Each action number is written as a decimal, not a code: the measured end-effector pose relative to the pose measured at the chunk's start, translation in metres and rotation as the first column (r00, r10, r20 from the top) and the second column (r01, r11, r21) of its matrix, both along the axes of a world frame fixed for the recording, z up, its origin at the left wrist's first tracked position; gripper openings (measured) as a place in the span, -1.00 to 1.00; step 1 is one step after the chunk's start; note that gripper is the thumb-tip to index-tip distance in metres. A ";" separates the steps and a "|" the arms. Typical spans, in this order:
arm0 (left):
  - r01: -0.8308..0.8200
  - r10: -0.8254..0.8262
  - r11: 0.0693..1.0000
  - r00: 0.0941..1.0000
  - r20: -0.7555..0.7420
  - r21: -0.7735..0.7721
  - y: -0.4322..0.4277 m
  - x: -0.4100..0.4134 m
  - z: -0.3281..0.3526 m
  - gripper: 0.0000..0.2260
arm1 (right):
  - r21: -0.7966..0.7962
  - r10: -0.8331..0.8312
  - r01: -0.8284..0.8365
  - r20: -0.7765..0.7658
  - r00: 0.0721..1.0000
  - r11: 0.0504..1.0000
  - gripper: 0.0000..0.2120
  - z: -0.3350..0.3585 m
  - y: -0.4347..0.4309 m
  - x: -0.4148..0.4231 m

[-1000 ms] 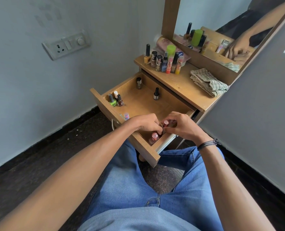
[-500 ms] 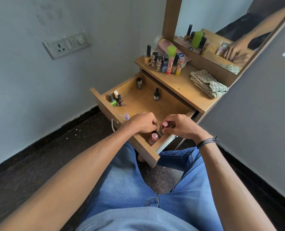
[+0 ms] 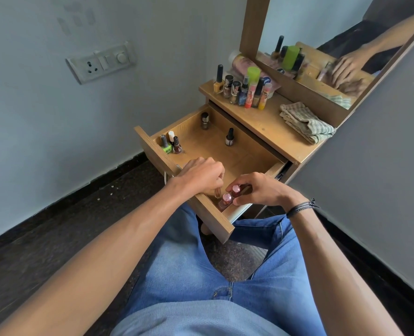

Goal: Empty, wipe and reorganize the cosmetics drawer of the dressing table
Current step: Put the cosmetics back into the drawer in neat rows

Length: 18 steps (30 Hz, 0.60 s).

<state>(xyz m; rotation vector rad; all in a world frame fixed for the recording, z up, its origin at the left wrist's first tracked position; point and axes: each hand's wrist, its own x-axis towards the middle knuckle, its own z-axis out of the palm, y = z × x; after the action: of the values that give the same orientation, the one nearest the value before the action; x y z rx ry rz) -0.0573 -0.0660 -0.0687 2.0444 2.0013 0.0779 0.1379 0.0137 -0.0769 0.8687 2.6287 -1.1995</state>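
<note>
**Lining up polish in the drawer corner**

So the right hand [image 3: 261, 192] has its grip pinched round a pink-capped bottle [image 3: 236, 189] in the drawer [image 3: 215, 221]'s near corner, right beside its twin [image 3: 226, 198]. The left hand [image 3: 202, 175] is curled alongside, and I can't tell if it holds anything. I'd seat the bottle upright, snug to the wall, and release slowly.

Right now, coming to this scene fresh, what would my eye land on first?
The person's left grip and right grip meet at the nearest corner of the open light-wood drawer, the right one curled around two pink-capped nail polish bottles. Behind, a row of colourful cosmetic bottles stands on the wooden tabletop at its left end, with a folded checked cloth to its right.
</note>
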 end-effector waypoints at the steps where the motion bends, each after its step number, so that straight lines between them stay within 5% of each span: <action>1: 0.029 -0.029 1.000 1.000 -0.004 -0.006 -0.001 -0.001 0.000 -0.85 | -0.002 0.002 -0.002 -0.004 1.000 1.000 -0.67 0.000 0.000 0.000; 14: 0.150 -0.098 0.904 0.984 0.146 -0.401 -0.003 -0.004 0.012 -0.78 | -0.072 -0.048 0.042 -0.083 0.995 0.997 -0.60 -0.008 0.000 0.005; 18: 0.101 -0.032 0.877 0.988 0.153 -0.469 -0.003 -0.001 0.020 -0.58 | -0.068 -0.047 0.040 -0.099 0.994 0.997 -0.60 -0.009 0.001 0.006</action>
<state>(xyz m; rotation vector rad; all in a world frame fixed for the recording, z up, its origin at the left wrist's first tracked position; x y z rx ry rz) -0.0580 -0.0691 -0.0487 1.7322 1.6559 -0.2548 0.1442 0.0142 -0.0861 0.8806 2.6429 -1.3678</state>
